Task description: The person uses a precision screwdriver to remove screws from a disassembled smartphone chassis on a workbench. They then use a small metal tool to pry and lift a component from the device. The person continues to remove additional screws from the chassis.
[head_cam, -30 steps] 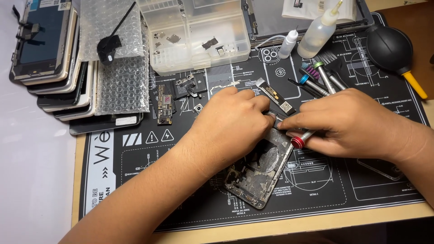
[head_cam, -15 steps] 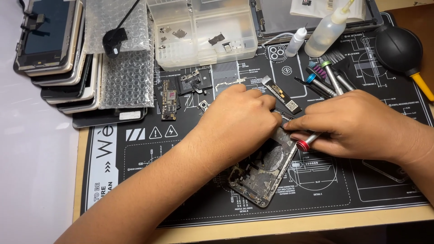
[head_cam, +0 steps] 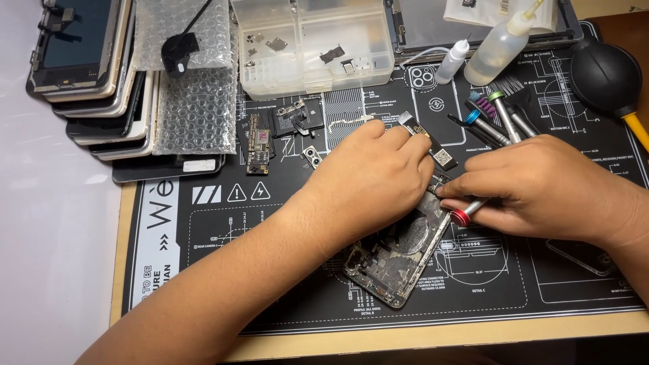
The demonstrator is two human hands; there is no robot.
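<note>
An opened phone chassis (head_cam: pixel 399 260) lies tilted on the black repair mat (head_cam: pixel 223 270), just below the centre of the frame, its insides bare: grey metal shielding, a round dark coil patch and small cut-outs near its lower end. Its upper end is hidden under the two hands. The left hand (head_cam: pixel 372 182) lies curled over that upper end, fingers bent down and pressed onto the frame, so what the fingertips touch cannot be seen. The right hand (head_cam: pixel 541 186), at centre right, pinches a slim screwdriver (head_cam: pixel 466 211) with a red ring; its tip is covered by the fingers. Toward the upper middle sits a clear parts box (head_cam: pixel 311 47), with a stack of phone screens (head_cam: pixel 88 81) at upper left, partly cut off. A black rubber air blower (head_cam: pixel 604 74) sits at upper right.
</note>
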